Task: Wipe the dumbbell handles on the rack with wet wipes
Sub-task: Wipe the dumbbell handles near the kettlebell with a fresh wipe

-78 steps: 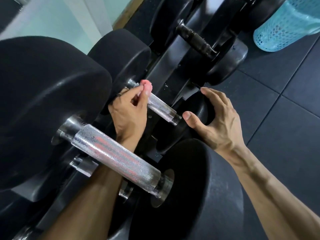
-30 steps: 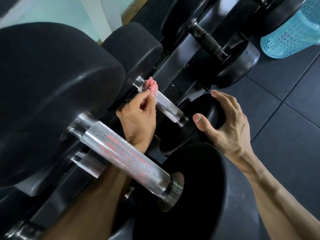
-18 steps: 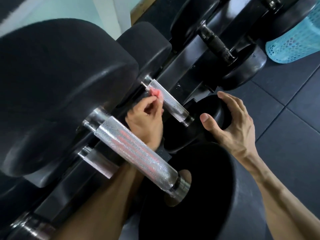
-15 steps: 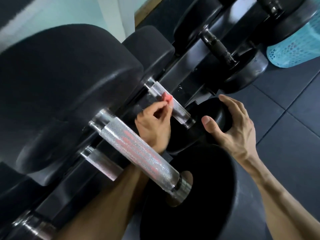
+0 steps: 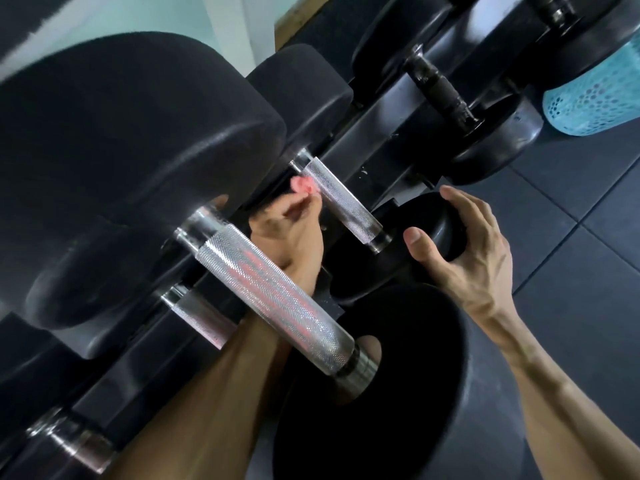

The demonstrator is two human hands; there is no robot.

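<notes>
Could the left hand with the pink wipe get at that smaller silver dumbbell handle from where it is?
Probably yes: the left hand pinches the crumpled pink wipe right beside the smaller knurled silver dumbbell handle, with nothing between them.

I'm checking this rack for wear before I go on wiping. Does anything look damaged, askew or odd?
One thing: the far dumbbell's handle is dark and rough-looking, unlike the bright, knurled nearer handles; whether that is a coating, grime or wear cannot be told. Small pale specks sit on the rack beside it. Nothing looks askew.
</notes>
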